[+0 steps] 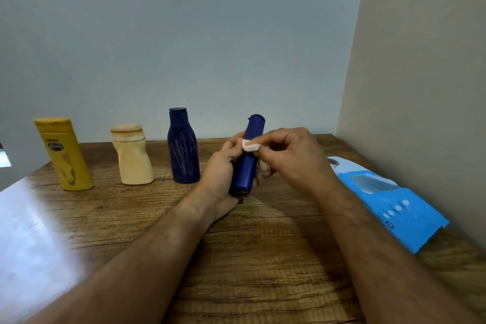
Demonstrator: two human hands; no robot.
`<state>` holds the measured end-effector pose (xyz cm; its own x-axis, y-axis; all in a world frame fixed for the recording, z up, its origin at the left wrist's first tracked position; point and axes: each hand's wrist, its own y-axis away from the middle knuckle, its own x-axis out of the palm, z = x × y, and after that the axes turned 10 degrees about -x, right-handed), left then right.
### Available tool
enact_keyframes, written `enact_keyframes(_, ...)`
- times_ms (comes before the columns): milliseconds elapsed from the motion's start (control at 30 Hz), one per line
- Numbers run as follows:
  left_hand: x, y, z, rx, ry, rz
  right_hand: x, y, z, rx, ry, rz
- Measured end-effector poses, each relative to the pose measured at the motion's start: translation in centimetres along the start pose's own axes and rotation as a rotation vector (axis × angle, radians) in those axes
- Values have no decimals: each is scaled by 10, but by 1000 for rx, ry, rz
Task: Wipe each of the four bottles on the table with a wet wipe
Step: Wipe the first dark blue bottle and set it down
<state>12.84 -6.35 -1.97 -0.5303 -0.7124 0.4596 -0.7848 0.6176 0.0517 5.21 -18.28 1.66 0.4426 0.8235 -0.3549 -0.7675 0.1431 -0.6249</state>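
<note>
Above wooden table [236, 258], your left hand [223, 173] grips the light, rigid, likely slick blue bottle [246, 166] mid-body; your right hand [292, 155] pinches the soft wet wipe [249, 145].

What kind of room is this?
Probably a plain indoor room, perhaps at home: a wooden table stands in a bare painted corner, holding toiletry-style bottles such as the yellow bottle and a wet-wipe pack.

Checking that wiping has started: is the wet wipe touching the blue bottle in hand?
Touching. The head view shows the right hand pressing the wet wipe onto the blue bottle, with no gap between them.
</note>
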Motion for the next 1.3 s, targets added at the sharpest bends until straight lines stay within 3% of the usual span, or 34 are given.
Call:
enact_keyframes(100, -2, -3, -1, 11, 93, 5, -1, 3, 4, 77, -109, 237)
enact_keyframes(167, -1, -2, -2, 16, 90, -19, -1, 4, 5, 101, -92, 304)
enact_keyframes(233, 0, -1, -2, 17, 39, -12, 1, 4, 4, 82, -47, 223)
enact_keyframes(333, 1, 1, 0, 31, -50, -2, 4, 0, -2, -17, 88, -89)
enact_keyframes(433, 3, 2, 2, 60, -47, 9, 5, -5, -8, -88, 151, -252)
enact_keyframes(533, 3, 4, 0, 89, -1, 55, 4, -4, -9, -116, 166, -264)
enact_keyframes(700, 2, 6, -6, 116, 4, 109, 4, -4, -8, -125, 212, -87)
enact_keyframes(900, 6, 9, 1, 97, -111, 147, 1, -3, -7, -165, 303, -360)
enact_keyframes(1100, 8, 6, 6, 197, -303, 79, 12, 0, -3, -316, 383, -315)
enact_keyframes(1300, 14, 6, 7, 236, -338, 82, 10, 2, -3, -308, 388, -455)
